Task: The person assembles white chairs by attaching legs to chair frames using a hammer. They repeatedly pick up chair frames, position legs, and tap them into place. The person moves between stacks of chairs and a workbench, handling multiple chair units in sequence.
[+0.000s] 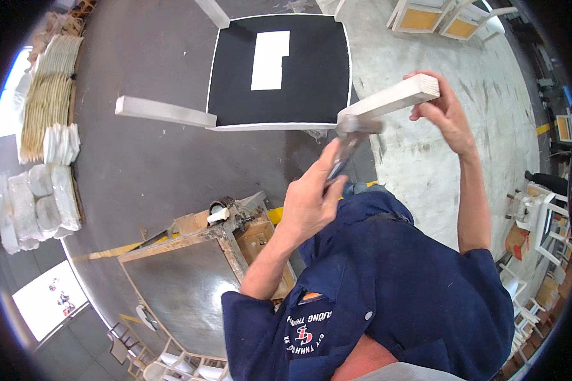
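Observation:
A white chair stands upturned on the floor, its black seat underside point(305, 82) facing me with a white patch point(270, 60) on it. My right hand point(442, 105) grips the end of one white chair leg point(391, 98) that points toward me. My left hand point(311, 203) is closed on the handle of a hammer point(353, 133). The hammer head is blurred and sits at the base of that leg, by the seat's corner. Another white leg point(165, 112) sticks out to the left.
A worn workbench point(184, 286) with a metal top stands to my lower left, with a small white-handled tool point(219, 213) at its far corner. Wrapped white bundles point(41, 203) and stacked woven panels point(47, 95) line the left. White chair frames point(540, 222) crowd the right and top right.

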`<state>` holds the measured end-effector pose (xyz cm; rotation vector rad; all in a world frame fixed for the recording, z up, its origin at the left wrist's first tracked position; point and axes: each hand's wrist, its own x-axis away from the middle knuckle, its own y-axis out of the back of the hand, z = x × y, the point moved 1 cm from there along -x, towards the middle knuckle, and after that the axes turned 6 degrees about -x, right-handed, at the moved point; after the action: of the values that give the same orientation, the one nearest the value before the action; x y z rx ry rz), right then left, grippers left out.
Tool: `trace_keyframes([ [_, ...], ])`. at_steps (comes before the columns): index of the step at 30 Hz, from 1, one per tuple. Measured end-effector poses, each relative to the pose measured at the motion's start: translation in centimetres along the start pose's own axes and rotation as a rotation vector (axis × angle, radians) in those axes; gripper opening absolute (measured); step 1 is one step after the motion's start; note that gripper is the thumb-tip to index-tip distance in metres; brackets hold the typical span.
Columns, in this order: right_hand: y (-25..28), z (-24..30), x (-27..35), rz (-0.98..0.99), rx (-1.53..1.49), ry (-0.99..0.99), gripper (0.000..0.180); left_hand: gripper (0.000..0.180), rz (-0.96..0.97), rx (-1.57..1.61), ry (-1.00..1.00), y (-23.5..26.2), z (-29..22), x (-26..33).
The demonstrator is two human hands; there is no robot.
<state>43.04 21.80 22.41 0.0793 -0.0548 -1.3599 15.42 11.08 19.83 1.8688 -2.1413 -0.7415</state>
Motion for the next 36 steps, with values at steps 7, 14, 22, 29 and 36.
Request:
trace_keyframes([
  [7,-2.2,-2.7,-1.0,-0.265,0.101,0.012,0.034,0.062,0.155,-0.244,-0.244,0.0,-4.3,-8.9],
  [14,-2.2,-1.7,-1.2,-0.355,0.262,-0.122,0.031,0.063,0.384,-0.202,-0.253,-0.4,-3.5,-12.4],
  [22,-2.7,-2.8,-0.7,-0.388,0.171,-0.044,0.028,0.069,0.368,-0.337,-0.471,1.5,-2.8,-14.6],
  [29,-3.2,-2.0,-1.5,-0.416,0.072,-0.05,0.021,0.066,0.496,-0.329,-0.384,1.3,-2.8,-15.9],
  [36,-3.6,-2.0,-1.2,-0.424,0.014,-0.089,0.02,0.058,0.354,-0.174,-0.39,1.5,-2.3,-15.2],
])
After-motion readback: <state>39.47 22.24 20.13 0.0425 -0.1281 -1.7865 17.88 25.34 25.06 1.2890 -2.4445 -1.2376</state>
